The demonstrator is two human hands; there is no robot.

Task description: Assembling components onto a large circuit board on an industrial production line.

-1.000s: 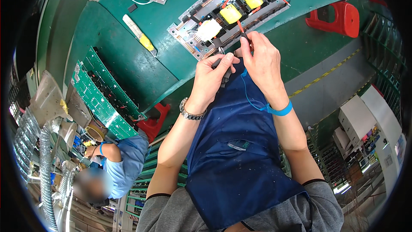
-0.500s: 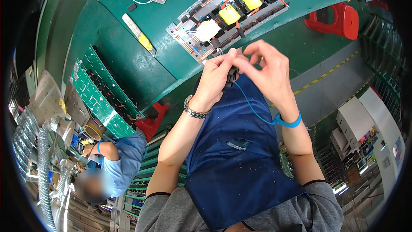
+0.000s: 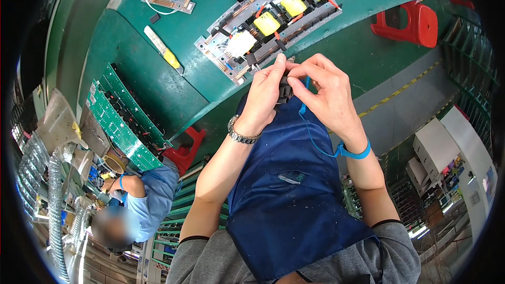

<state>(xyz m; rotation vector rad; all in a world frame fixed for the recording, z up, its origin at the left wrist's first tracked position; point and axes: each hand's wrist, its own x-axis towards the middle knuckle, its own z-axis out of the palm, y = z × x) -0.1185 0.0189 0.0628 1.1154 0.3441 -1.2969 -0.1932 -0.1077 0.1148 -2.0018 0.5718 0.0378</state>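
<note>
My left hand [image 3: 264, 90] is closed round a cluster of small black blocks [image 3: 285, 93], soft-looking like foam, that stick out between its fingers and my right hand. With thumb and forefinger pinched, my right hand [image 3: 326, 87] meets the upper edge of the same blocks; the fingertips partly hide what they grip. A blue wrist strap [image 3: 359, 152] circles my right wrist, its thin cord running up beside the fingers. Just beyond my hands lies a grey circuit board [image 3: 210, 46] carrying several yellow-wrapped coils [image 3: 266, 23], one white-topped part [image 3: 240, 44] and loose black blocks.
On the green bench [image 3: 173, 81] lie a yellow-tipped cutter knife [image 3: 163, 48], a stray black block [image 3: 154, 18] and another board [image 3: 181, 1]. Green circuit boards [image 3: 123, 126] stand at left, near a seated co-worker [image 3: 150, 194]. A red stool [image 3: 421, 25] is at far right.
The bench and boards have shifted slightly left and up in view. My right fingers have closed in on the black blocks, and the blue cord has swung up beside them.
</note>
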